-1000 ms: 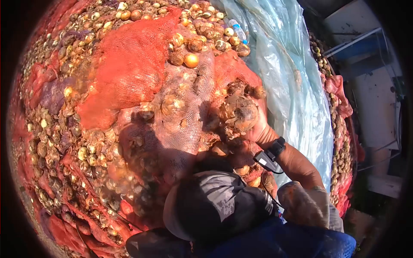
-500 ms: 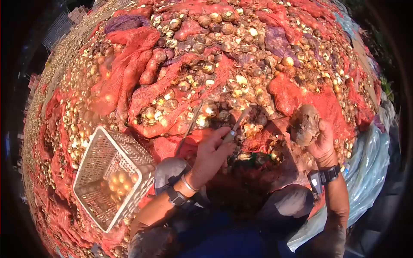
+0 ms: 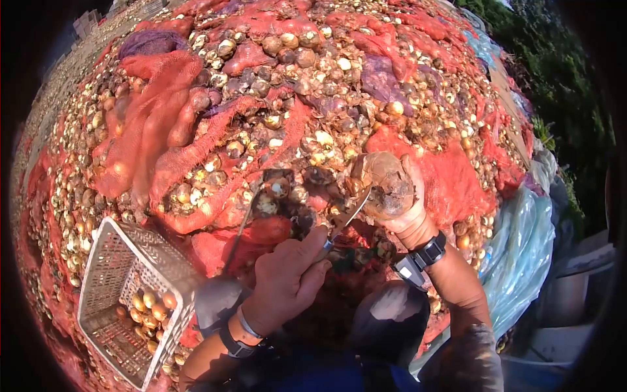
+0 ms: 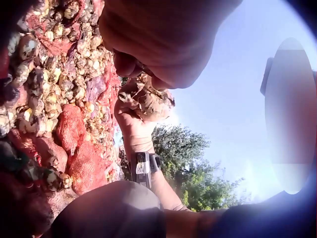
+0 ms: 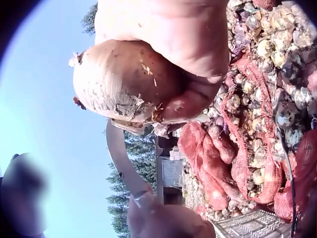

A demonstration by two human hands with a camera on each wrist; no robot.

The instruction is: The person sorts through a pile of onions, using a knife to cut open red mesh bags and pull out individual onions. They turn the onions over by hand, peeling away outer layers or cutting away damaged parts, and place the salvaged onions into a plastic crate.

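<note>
In the head view my left hand (image 3: 287,277) grips a knife (image 3: 353,211) by its handle, the blade tilted up to the right. My right hand (image 3: 416,206) holds a large onion (image 3: 385,183) with loose brown, dirt-marked skin. The knife's tip overlaps the onion's lower side there. From the right wrist view, the curved blade (image 5: 121,158) reaches up to the root or neck side of the onion (image 5: 106,82), where dry scraps hang. The left wrist view shows the onion (image 4: 153,104) behind my left hand (image 4: 163,39), which hides the knife.
A white plastic crate (image 3: 140,245) with several onions (image 3: 151,310) stands tilted at the left. Red mesh sacks (image 3: 431,163) and loose onions cover the ground ahead. Clear plastic sheeting (image 3: 522,255) lies at the right. A thin dark cord or rod (image 3: 239,232) runs near my left knee.
The view has swung from the sacks at the right to the front. My right hand has brought the onion inward, and my left hand has brought the knife blade up to it.
</note>
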